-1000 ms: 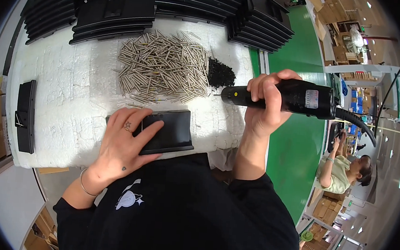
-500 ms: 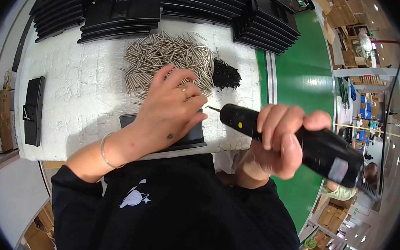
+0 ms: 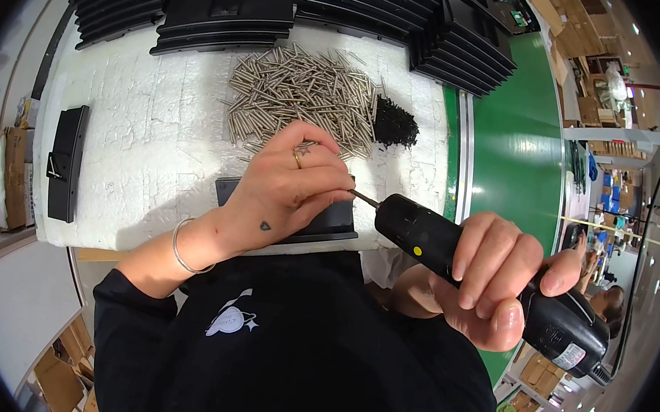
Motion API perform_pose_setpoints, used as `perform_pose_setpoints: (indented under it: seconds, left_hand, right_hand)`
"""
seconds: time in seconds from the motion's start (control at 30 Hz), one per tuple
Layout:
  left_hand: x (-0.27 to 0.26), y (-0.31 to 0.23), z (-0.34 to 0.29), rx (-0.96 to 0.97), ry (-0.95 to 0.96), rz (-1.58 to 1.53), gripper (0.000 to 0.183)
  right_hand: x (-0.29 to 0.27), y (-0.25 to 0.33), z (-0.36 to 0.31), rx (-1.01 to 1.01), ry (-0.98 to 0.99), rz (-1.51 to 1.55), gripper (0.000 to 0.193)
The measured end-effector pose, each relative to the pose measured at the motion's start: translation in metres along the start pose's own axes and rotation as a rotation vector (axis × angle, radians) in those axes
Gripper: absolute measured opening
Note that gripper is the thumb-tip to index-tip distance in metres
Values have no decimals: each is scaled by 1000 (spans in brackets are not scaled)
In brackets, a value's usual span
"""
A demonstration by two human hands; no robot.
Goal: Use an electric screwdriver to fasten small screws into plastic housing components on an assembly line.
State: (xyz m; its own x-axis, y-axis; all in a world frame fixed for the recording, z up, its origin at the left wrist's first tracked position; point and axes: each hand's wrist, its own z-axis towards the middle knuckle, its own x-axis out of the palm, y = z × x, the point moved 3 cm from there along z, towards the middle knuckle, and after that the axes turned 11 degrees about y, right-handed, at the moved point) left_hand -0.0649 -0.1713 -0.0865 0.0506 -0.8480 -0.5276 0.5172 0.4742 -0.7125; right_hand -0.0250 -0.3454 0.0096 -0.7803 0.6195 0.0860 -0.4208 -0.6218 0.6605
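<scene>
My right hand [image 3: 499, 277] is wrapped round a black electric screwdriver [image 3: 421, 232] with a yellow dot on its body. Its thin bit points left, and the tip meets the fingertips of my left hand [image 3: 289, 179]. Thumb and forefinger of that hand are pinched together there; whatever small thing is between them is hidden. Under the left hand a black flat panel [image 3: 332, 222] lies at the near edge of the white padded surface [image 3: 151, 114], partly covered by the hand. Just beyond is a heap of silvery metal pins [image 3: 300, 91], with a pile of small black screws [image 3: 395, 124] at its right.
Stacks of black panels [image 3: 229, 4] line the far side. A narrow black piece [image 3: 66, 162] with small pins on it lies at the left. To the right runs a green table surface [image 3: 514, 127] beside a metal strip. Another person [image 3: 609, 301] is at the far right.
My left fingers have closed from a looser spread into a pinch at the screwdriver bit's tip. The screwdriver has moved slightly right and down. The whole view has shifted a little.
</scene>
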Motion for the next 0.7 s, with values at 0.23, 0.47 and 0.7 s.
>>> perform_pose_setpoints:
  seconds: [0.23, 0.47, 0.7]
  left_hand:
    - [-3, 0, -9, 15, 13, -104, 16]
    - [-2, 1, -23, 18, 57, -146, 21]
    - [-59, 40, -36, -158, 144, 267, 13]
  right_hand:
    - [8, 1, 0, -22, -36, 84, 32]
    - [13, -2, -3, -5, -43, 78, 36]
    - [9, -22, -9, 36, -88, 37, 37]
